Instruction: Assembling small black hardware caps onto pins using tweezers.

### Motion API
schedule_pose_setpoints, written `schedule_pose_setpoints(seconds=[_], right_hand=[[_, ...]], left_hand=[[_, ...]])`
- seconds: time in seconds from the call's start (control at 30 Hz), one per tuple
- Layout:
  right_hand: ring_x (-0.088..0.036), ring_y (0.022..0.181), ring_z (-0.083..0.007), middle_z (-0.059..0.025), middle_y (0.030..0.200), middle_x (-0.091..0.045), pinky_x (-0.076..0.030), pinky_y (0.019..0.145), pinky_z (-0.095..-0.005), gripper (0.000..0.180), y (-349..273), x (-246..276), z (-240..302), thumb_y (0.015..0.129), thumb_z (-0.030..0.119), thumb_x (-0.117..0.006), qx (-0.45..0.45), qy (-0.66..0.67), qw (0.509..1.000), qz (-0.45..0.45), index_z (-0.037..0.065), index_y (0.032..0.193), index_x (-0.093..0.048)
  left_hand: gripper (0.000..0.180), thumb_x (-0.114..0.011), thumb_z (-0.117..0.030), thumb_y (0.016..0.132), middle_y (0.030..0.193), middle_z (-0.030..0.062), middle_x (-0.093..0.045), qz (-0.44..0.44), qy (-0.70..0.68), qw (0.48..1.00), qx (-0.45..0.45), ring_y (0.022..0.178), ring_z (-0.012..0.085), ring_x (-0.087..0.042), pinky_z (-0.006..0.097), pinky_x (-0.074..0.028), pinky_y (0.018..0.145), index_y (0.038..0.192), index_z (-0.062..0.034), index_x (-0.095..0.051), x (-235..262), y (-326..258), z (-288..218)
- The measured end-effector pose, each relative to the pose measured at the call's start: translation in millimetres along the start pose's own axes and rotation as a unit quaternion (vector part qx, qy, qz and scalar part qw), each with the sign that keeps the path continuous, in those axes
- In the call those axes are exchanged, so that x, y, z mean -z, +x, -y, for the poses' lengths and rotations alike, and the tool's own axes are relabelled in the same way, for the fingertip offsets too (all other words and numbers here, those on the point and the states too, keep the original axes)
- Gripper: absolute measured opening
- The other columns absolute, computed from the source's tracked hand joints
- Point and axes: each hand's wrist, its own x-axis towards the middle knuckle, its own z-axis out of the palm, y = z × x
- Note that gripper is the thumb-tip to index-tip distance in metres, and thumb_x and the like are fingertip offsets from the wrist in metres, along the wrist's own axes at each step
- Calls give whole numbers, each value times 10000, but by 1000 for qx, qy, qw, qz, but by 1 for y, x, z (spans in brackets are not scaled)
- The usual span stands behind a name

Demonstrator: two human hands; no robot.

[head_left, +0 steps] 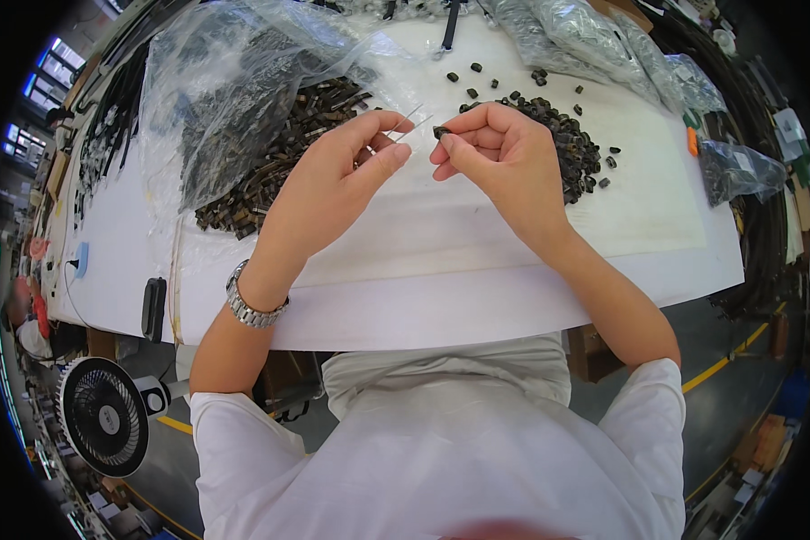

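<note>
My left hand [340, 184], with a metal-banded watch [254, 310] on its wrist, pinches tweezers [414, 124]; two thin metal prongs stick out past the fingertips toward the right. Close to those tips, my right hand [511, 160] grips a small black plastic piece [441, 132] between thumb and forefinger. The prongs and the piece look a little apart. A heap of brown and black small parts [243, 200] lies beyond my left hand, partly under a clear plastic bag [229, 99]. Behind my right hand is a smaller heap of black pieces [578, 148].
Filled clear bags [594, 45] sit at the far right, another bag [738, 171] at the right edge. Loose black pieces [476, 67] are scattered at the back of the white table [405, 306]. A black case [154, 309] lies near its left front, with a fan [106, 418] below.
</note>
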Motion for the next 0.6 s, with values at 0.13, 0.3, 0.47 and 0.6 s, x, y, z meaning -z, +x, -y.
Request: schedule_pose_setpoints(seconds=[0.13, 0.3, 0.47, 0.6], right_hand=[[-791, 850, -174, -147, 945, -793, -596, 751, -255, 158, 1, 1, 4, 967, 38, -672, 8, -40, 999, -31, -75, 1075, -653], [-790, 856, -167, -143, 953, -797, -595, 752, -251, 152, 1, 0, 6, 966, 34, -671, 9, -57, 998, -36, -67, 1079, -657], [-789, 853, -159, -140, 953, -800, -597, 756, -248, 152, 2, 3, 4, 966, 36, -688, 14, -60, 997, -55, -64, 1075, -657], [-787, 854, -155, -139, 944, -800, -600, 760, -250, 148, 1, 1, 6, 969, 40, -694, 7, -75, 996, -56, -63, 1069, -659]], left_hand=[[331, -653, -131, 1040, 929, 14, -679, -13, 27, 999, -38, 733, 87, -573, 252, -486, 715, 1333, 13, -708, -2, -2, 0], [280, -633, -121, 1061, 844, -1, -641, 34, -200, 977, 68, 725, 70, -581, 231, -481, 612, 1281, 14, -743, -6, -7, -11], [241, -661, -89, 1043, 808, -4, -631, 45, -93, 993, 64, 639, 58, -590, 241, -481, 532, 1238, 22, -750, 5, -5, -13], [234, -696, -85, 1022, 776, -7, -644, -46, -40, 998, 27, 569, 63, -587, 251, -464, 508, 1223, 27, -740, -6, -9, -14]])
